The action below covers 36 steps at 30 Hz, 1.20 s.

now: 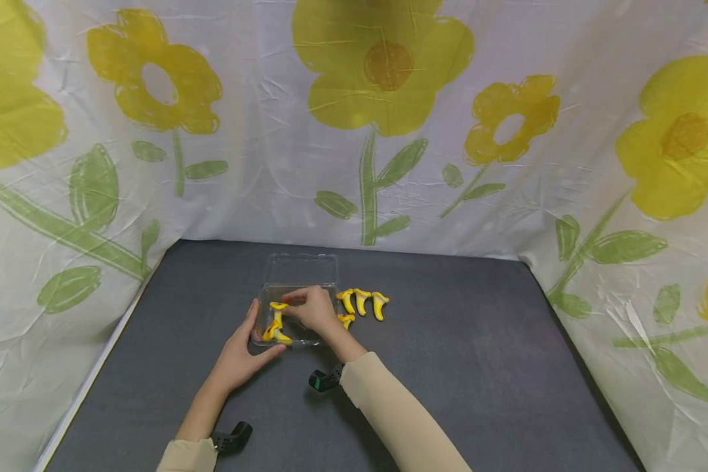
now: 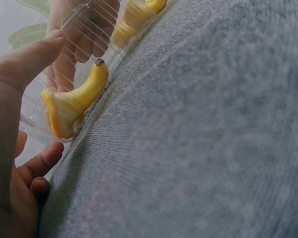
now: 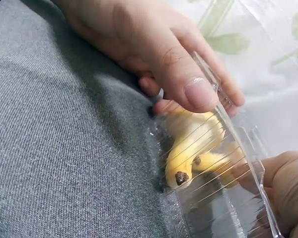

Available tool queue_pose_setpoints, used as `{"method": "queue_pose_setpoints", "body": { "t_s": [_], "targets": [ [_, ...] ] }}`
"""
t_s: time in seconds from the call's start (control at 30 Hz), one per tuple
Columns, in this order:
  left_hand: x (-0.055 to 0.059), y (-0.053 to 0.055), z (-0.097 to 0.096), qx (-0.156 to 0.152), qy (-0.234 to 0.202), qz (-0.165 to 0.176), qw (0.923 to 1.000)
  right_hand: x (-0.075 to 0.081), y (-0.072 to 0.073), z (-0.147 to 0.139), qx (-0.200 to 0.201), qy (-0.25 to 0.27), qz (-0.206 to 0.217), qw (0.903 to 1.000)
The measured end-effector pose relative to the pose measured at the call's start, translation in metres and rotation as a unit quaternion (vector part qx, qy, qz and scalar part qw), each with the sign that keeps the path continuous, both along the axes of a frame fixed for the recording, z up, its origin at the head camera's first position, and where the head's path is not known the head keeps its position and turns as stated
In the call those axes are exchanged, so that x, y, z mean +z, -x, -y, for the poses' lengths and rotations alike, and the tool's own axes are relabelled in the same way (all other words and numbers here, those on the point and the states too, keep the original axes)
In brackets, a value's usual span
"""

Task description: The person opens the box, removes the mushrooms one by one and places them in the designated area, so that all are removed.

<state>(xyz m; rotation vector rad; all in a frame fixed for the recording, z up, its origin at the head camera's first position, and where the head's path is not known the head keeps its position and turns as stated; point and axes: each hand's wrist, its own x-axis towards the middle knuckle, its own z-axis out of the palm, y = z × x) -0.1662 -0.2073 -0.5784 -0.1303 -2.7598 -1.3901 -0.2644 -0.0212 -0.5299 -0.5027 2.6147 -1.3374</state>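
Observation:
A clear plastic box (image 1: 304, 343) stands on the dark table with its lid (image 1: 302, 270) folded back. Inside it, at the left, lie yellow mushrooms (image 1: 278, 337), flared at one end and dark-tipped at the other. My right hand (image 1: 314, 309) reaches into the box and pinches one mushroom (image 1: 277, 319) near its flared end; in the right wrist view, its fingers touch the smaller-looking mushroom (image 3: 213, 162). At the front left corner my left hand (image 1: 240, 351) rests on the box, thumb along the front rim and fingers spread along the left side.
Three more mushrooms (image 1: 362, 301) form a row to the right of the box. Another mushroom (image 1: 346, 320) lies in front of them, partly hidden by my right hand. A white curtain (image 1: 259, 164) printed with yellow flowers surrounds the back and sides of the table (image 1: 466, 367).

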Motion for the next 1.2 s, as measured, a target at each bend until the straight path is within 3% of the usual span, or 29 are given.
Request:
{"method": "queue_pose_setpoints", "body": {
  "t_s": [0.53, 1.2],
  "targets": [
    [0.0015, -0.0008, -0.0009, -0.003, -0.013, 0.005, 0.9999, -0.0013, -0.0007, 0.0030, -0.008, -0.050, -0.027, 0.9983],
    [0.0041, -0.0007, -0.0014, -0.002, -0.017, 0.013, 0.9998, -0.0008, -0.0012, 0.0024, -0.009, -0.036, -0.038, 0.9986]
  ]
}}
